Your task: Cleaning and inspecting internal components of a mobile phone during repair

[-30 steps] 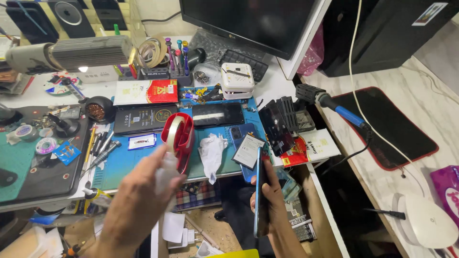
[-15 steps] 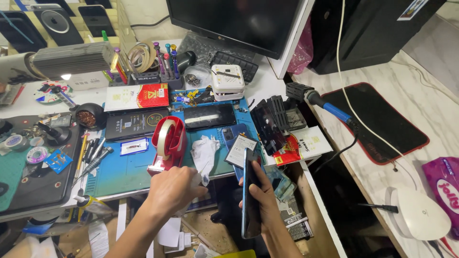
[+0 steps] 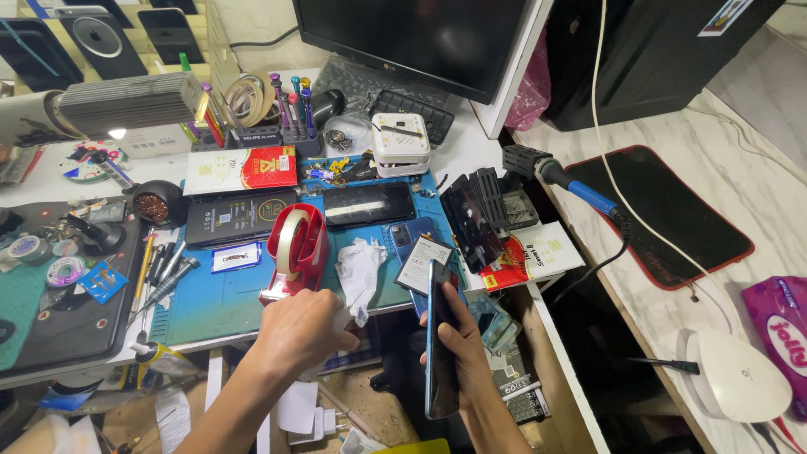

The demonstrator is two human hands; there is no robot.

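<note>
Bright, even overhead light floods the cluttered bench; a lamp [image 3: 118, 133] glows at upper left. Glare streaks the phone [image 3: 440, 345] at lower centre. Edges bow slightly, shadows stay soft, focus sharp throughout.

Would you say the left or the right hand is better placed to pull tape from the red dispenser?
Left, probably: the left hand sits at the red tape dispenser, while the right hand holds a phone.

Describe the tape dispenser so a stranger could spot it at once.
Start at the blue work mat below the monitor. Near its front edge, just above the left hand, stands the tape dispenser: the only red thing there, carrying a pale tape roll.
</note>
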